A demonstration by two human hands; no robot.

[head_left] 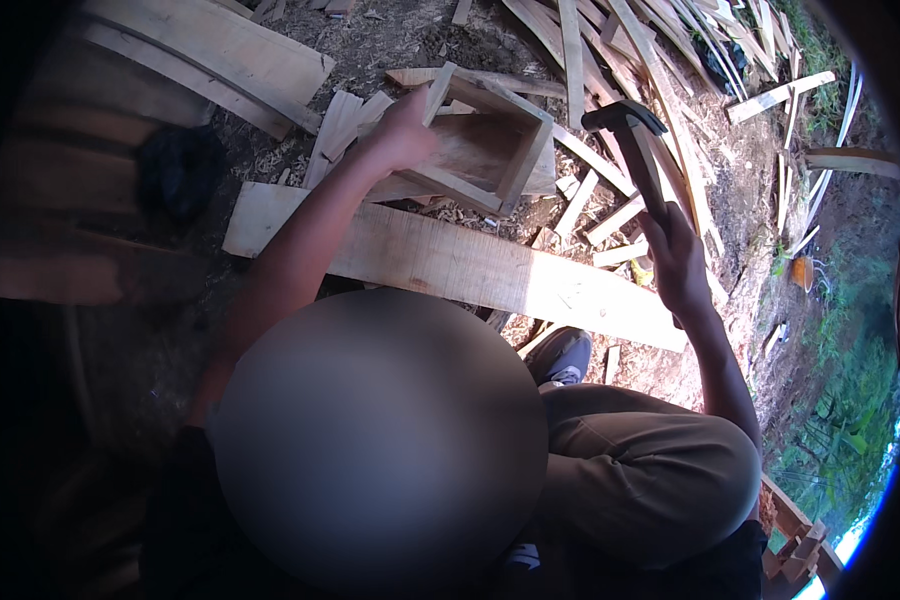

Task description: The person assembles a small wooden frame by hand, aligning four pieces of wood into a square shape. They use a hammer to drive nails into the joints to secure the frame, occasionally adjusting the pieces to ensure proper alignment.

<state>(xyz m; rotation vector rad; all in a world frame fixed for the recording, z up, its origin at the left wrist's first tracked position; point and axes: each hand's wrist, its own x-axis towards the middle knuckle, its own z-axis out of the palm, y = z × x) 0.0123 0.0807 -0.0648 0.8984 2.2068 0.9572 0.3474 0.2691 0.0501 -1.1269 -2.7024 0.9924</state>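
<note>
Holding one hammer (pixel 644 165) — right hand (pixel 678 262); left hand (pixel 406 136) on one box (pixel 457 189).

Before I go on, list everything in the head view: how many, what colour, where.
Hammer: one, dark, raised at upper right of centre
Wide plank: one, pale, lying across the ground in front of the person
Open wooden box: one, light brown, beyond the wide plank
Stacked boards: at least two, pale, upper left
Loose strips: too many to count, pale, mostly upper right
Black bundle: one, left
Orange object: one, kind unclear, right
Plants: uncounted, green, right edge
Shoe: one, dark grey, below the wide plank
Left hand: one, bare, at the box's left end
Right hand: one, bare, around the hammer's handle
</note>
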